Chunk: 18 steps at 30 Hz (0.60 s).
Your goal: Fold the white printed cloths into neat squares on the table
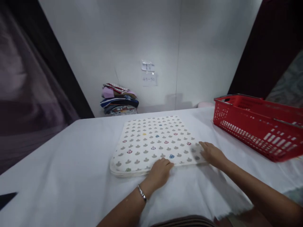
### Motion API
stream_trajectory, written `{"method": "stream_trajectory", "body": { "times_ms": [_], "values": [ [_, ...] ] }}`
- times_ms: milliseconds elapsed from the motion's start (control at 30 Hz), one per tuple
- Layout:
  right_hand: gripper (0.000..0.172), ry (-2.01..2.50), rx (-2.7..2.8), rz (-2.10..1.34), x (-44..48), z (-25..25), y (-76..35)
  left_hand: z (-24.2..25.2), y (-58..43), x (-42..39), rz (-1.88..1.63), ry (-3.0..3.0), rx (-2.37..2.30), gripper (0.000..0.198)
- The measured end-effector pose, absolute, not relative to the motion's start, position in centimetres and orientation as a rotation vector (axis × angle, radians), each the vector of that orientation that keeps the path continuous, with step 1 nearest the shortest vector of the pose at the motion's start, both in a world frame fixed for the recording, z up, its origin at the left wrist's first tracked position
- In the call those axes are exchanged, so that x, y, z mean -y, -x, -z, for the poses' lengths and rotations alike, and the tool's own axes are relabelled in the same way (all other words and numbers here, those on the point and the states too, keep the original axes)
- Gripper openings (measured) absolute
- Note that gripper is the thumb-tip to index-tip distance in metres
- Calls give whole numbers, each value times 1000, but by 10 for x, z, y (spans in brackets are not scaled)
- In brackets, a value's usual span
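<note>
A folded white blanket (153, 138) lies flat on the table, printed with rows of grey mushroom-like shapes and a few in red, blue, green and yellow. Its layers show at the rounded near left corner. My left hand (159, 172), with a silver bracelet on the wrist, is closed on the middle of the near edge, fingertips curled over the top. At the near right corner, my right hand (212, 155) has its fingers closed on the cloth. Both thumbs are mostly hidden.
A red plastic basket (255, 129) with metal handles stands at the right. Behind the white-covered table (71, 164) is a stack of folded clothes (119, 99) against the wall. Paper labels (149, 78) hang on that wall. Dark curtain-like fabric (28, 94) borders the left.
</note>
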State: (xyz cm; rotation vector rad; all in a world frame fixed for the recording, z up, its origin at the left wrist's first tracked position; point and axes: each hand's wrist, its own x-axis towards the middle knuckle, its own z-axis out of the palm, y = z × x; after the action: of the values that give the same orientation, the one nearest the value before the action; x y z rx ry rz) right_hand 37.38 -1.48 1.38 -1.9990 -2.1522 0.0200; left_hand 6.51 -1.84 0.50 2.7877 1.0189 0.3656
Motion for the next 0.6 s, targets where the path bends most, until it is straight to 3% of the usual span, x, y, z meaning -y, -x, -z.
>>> {"method": "stream_trajectory", "body": {
  "times_ms": [133, 300, 400, 600],
  "values": [
    [54, 1611, 2309, -111, -14, -2, -351, -16, -50, 5, -513, -2656, -1066, 21],
    [65, 1844, 2345, -222, -29, 29, -362, -6, 11, -19, -405, -2525, -1726, 44],
    [67, 1868, 2357, -200, -32, 36, -368, 0, 39, -25, -178, -2403, -1791, 57],
    [63, 1765, 2311, -39, -74, 36, -367, -8, 70, -46, -222, -2357, -1991, 51]
  ]
}}
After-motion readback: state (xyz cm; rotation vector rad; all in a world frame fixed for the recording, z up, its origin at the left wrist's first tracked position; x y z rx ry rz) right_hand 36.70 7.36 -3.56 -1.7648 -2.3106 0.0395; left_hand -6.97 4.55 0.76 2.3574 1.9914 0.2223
